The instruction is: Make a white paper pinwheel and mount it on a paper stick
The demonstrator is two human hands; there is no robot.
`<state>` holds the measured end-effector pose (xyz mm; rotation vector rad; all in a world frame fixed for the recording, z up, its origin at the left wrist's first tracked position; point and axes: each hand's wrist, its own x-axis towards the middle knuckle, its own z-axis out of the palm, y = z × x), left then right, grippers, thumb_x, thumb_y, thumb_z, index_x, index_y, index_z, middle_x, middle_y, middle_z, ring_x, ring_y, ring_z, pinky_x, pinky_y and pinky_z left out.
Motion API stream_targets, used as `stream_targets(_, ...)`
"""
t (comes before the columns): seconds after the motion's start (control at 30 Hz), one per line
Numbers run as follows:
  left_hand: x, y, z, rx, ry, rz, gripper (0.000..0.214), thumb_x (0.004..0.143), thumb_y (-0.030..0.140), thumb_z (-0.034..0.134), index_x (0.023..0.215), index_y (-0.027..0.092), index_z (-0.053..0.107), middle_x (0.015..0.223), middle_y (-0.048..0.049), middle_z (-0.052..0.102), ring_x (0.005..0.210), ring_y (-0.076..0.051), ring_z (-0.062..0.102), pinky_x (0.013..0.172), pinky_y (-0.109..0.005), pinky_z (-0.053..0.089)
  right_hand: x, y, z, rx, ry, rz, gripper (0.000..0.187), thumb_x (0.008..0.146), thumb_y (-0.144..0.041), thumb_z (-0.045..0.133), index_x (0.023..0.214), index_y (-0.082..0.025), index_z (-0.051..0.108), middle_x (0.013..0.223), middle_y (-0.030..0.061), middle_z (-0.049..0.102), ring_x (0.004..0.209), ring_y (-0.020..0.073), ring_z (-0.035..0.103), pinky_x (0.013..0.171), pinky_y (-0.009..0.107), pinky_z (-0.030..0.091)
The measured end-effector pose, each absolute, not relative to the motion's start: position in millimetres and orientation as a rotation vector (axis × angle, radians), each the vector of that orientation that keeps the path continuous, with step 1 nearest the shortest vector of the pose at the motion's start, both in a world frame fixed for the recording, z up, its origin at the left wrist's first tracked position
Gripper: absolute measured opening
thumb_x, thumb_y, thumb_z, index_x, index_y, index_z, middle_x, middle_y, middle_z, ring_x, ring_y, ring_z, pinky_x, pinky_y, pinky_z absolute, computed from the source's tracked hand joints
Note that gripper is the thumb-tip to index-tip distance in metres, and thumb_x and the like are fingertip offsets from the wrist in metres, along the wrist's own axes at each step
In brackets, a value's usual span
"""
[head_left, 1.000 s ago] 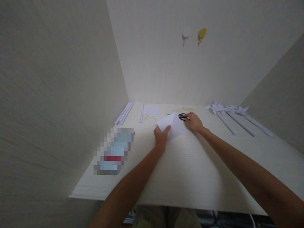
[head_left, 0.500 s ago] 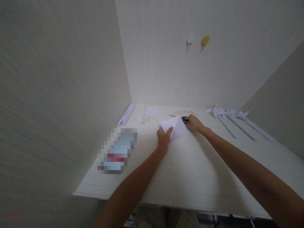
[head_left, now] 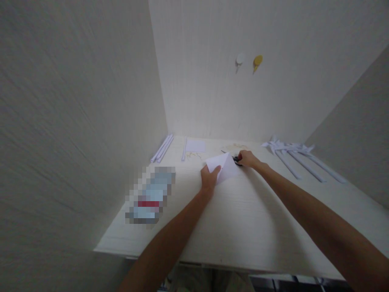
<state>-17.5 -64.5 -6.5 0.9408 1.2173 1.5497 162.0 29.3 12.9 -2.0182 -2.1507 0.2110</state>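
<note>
My left hand (head_left: 209, 176) grips a folded sheet of white paper (head_left: 224, 165) by its left side, thumb on top and the other fingers underneath. The paper stands partly raised off the table, one corner pointing up and away from me. Just beyond its right edge, my right hand (head_left: 247, 158) has its fingers closed on the black handles of a pair of scissors (head_left: 236, 160). The scissors lie behind the paper, their blade tip showing past its far corner. The paper and my fingers hide the rest of the scissors.
White rolled paper tubes (head_left: 162, 148) lie at the back left, near a single tube (head_left: 184, 149) and a white square sheet (head_left: 195, 146). Joined paper tubes (head_left: 291, 148) lie at the back right. A blurred-out flat object (head_left: 154, 194) rests on the left. Walls enclose the table (head_left: 237, 227).
My right hand has shifted slightly at the scissors, and their handles have turned a little. My left hand keeps hold of the paper. The whole view has tilted slightly.
</note>
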Motion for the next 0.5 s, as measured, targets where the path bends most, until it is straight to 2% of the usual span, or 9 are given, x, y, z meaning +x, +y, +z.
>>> stream_targets(0.07,-19,-64,-7,0.922,1.219,1.554,0.019,0.059,0.016,0.065,0.077,0.01,0.063,0.075,-0.0082,0.067,0.067,-0.017,0.06,0.061,-0.028,0.046,162,30,12,-2.02,-2.075,0.305,0.003,0.055,-0.011,0.06,0.054,-0.014,0.061,0.061,0.0088,0.063,0.071,0.021,0.058,0.059,0.025,0.04)
stream_targets(0.13,-20,-64,-7,0.893,1.211,1.56,0.019,0.059,0.016,0.065,0.077,0.01,0.063,0.076,-0.0081,0.067,0.067,-0.017,0.06,0.062,-0.027,0.046,162,29,13,-1.994,-1.991,0.421,0.009,0.054,-0.011,0.06,0.048,-0.014,0.056,0.051,0.0065,0.058,0.066,0.0204,0.058,0.057,0.025,0.04)
stream_targets(0.23,-21,-64,-6,0.858,1.201,1.57,0.019,0.06,0.015,0.064,0.079,0.011,0.063,0.078,-0.008,0.067,0.068,-0.017,0.06,0.063,-0.027,0.046,163,21,17,-1.868,-1.856,0.629,0.015,0.062,-0.02,0.058,0.049,-0.015,0.053,0.045,0.0041,0.052,0.056,0.0171,0.055,0.051,0.024,0.04)
stream_targets(0.3,-21,-64,-6,0.842,1.198,1.574,0.019,0.06,0.015,0.064,0.079,0.011,0.063,0.078,-0.0078,0.067,0.067,-0.017,0.06,0.063,-0.027,0.046,163,10,21,-1.718,-1.778,0.762,0.024,0.072,-0.033,0.05,0.057,-0.015,0.053,0.052,0.0048,0.054,0.055,0.0147,0.054,0.049,0.023,0.041)
stream_targets(0.4,-20,-65,-4,0.862,1.183,1.567,0.019,0.059,0.015,0.064,0.078,0.011,0.063,0.076,-0.0068,0.067,0.066,-0.016,0.06,0.062,-0.027,0.046,163,-14,24,-1.47,-1.689,0.949,0.046,0.08,-0.054,0.028,0.071,-0.017,0.053,0.072,0.006,0.058,0.063,0.0127,0.055,0.056,0.023,0.046)
stream_targets(0.47,-20,-67,-2,0.921,1.186,1.55,0.018,0.059,0.014,0.065,0.076,0.012,0.063,0.073,-0.0061,0.067,0.066,-0.017,0.059,0.061,-0.027,0.045,161,-32,21,-1.142,-1.425,1.353,0.055,0.075,-0.064,0.028,0.074,-0.017,0.055,0.076,0.0061,0.058,0.065,0.0131,0.055,0.06,0.026,0.047)
stream_targets(0.5,-19,-67,-1,0.959,1.197,1.54,0.016,0.058,0.014,0.065,0.074,0.012,0.063,0.071,-0.0059,0.066,0.065,-0.017,0.059,0.06,-0.027,0.045,159,-41,17,-1.041,-1.321,1.471,0.053,0.072,-0.066,0.034,0.073,-0.017,0.055,0.075,0.0051,0.058,0.064,0.0128,0.054,0.06,0.026,0.047)
